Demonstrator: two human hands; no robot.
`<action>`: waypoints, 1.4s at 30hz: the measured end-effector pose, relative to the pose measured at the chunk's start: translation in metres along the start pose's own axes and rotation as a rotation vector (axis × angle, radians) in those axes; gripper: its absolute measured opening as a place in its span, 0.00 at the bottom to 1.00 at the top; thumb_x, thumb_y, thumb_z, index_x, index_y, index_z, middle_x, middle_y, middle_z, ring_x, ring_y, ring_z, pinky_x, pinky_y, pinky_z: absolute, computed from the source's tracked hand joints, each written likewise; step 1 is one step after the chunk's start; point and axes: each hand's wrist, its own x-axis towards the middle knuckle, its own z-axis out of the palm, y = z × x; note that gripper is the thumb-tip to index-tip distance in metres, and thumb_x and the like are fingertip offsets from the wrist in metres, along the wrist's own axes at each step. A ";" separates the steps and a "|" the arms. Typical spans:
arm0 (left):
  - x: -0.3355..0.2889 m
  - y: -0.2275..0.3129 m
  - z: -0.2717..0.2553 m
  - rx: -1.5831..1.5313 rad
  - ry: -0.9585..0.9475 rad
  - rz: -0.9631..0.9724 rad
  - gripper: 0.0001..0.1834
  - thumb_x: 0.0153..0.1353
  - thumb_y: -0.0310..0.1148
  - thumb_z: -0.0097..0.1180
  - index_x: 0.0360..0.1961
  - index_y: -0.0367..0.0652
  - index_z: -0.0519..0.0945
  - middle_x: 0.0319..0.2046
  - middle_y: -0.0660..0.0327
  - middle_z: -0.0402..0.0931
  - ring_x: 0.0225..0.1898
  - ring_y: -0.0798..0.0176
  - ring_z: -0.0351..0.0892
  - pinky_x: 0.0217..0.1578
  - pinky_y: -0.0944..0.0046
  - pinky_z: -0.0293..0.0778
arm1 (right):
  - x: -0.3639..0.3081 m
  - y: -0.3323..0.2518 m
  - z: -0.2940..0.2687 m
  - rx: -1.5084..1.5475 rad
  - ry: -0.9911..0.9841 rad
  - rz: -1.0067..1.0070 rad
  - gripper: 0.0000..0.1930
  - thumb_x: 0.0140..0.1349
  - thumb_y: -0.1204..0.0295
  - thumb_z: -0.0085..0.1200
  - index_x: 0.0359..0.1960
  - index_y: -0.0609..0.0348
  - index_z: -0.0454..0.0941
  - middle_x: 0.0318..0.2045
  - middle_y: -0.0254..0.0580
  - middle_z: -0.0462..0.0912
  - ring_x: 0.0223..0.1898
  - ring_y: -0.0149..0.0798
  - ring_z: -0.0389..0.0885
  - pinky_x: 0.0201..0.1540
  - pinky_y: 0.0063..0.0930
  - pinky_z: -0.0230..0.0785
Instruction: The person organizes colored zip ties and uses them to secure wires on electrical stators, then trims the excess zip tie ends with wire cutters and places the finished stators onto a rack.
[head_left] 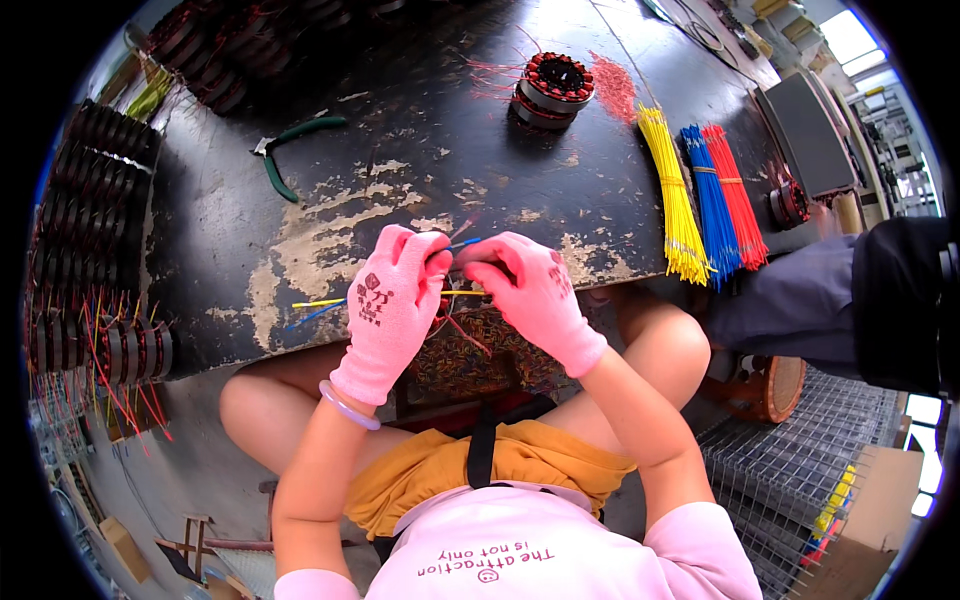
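Observation:
Both my hands wear pink gloves and meet at the near edge of the dark worktable (400, 150). My left hand (388, 295) is closed in a pinch. My right hand (535, 300) is also closed, thumb against fingers, just beside it. A short blue wire (465, 243) spans the gap between my fingertips, with fine bare strands near it. Below it a yellow wire (462, 292) runs between the hands, and red wires (468, 335) hang underneath. More yellow and blue wire ends (318, 304) stick out left of my left hand. Whatever these wires join is hidden by my gloves.
Green-handled pliers (285, 155) lie at the far left. A wound motor stator (553, 92) stands farther back beside red wire scraps (612, 88). Yellow (672, 190), blue (712, 205) and red wire bundles (735, 195) lie right. Stacked stators (95, 220) line the left. Another person's sleeve (800, 300) is at right.

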 end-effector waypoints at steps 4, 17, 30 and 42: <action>0.008 -0.002 -0.009 -0.002 -0.148 0.058 0.10 0.60 0.27 0.63 0.43 0.46 0.81 0.39 0.57 0.75 0.38 0.49 0.81 0.36 0.54 0.77 | -0.015 0.000 -0.007 -0.149 0.134 -0.150 0.07 0.59 0.76 0.64 0.39 0.56 0.85 0.34 0.41 0.83 0.38 0.46 0.83 0.40 0.36 0.76; 0.007 0.013 -0.009 -0.044 -0.164 0.069 0.08 0.61 0.31 0.65 0.41 0.42 0.82 0.40 0.57 0.78 0.39 0.50 0.82 0.38 0.54 0.78 | 0.013 -0.016 -0.028 0.025 -0.124 -0.032 0.06 0.65 0.74 0.58 0.42 0.60 0.82 0.36 0.49 0.85 0.38 0.49 0.85 0.41 0.35 0.76; 0.004 0.009 0.004 -0.036 -0.142 0.082 0.06 0.59 0.28 0.63 0.38 0.40 0.83 0.39 0.58 0.81 0.40 0.50 0.82 0.40 0.56 0.78 | -0.004 0.013 -0.030 -0.699 0.042 -0.517 0.26 0.53 0.62 0.68 0.56 0.47 0.79 0.51 0.29 0.82 0.43 0.33 0.83 0.43 0.32 0.76; 0.004 0.005 0.001 -0.034 -0.185 0.112 0.07 0.58 0.27 0.64 0.38 0.42 0.82 0.39 0.58 0.82 0.42 0.50 0.83 0.43 0.55 0.78 | 0.012 0.010 -0.042 0.342 -0.493 0.379 0.09 0.66 0.70 0.58 0.45 0.58 0.82 0.34 0.36 0.85 0.34 0.28 0.82 0.36 0.25 0.72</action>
